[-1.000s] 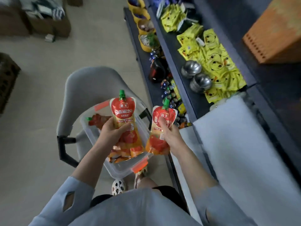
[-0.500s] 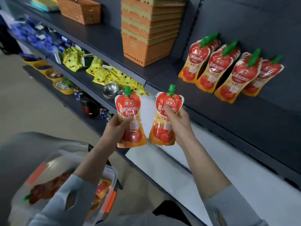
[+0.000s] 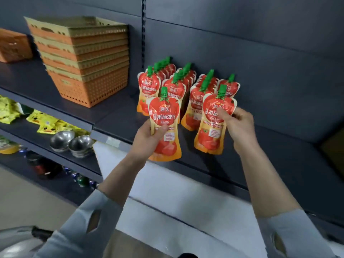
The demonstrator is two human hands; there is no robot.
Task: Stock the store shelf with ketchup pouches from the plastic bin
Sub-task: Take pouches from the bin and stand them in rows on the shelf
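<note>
My left hand [image 3: 147,139] grips a red and orange ketchup pouch [image 3: 164,116] with a green cap, upright, over the front edge of the dark shelf [image 3: 115,116]. My right hand [image 3: 240,127] pinches a second ketchup pouch [image 3: 210,135] by its upper right side; its base looks to be at the shelf surface, in front of the rows. Several rows of upright ketchup pouches [image 3: 150,86] stand behind, against the back panel. The plastic bin is out of view.
A stack of orange baskets [image 3: 83,58] stands on the same shelf to the left, another orange basket [image 3: 13,45] further left. Below are yellow snack packs [image 3: 44,123], steel bowls [image 3: 72,142] and a white covered shelf [image 3: 167,192]. A grey chair [image 3: 14,243] shows bottom left.
Both hands carried their pouches up and forward from over the bin to the shelf. The view swung up from the bin and chair to the ketchup rows.
</note>
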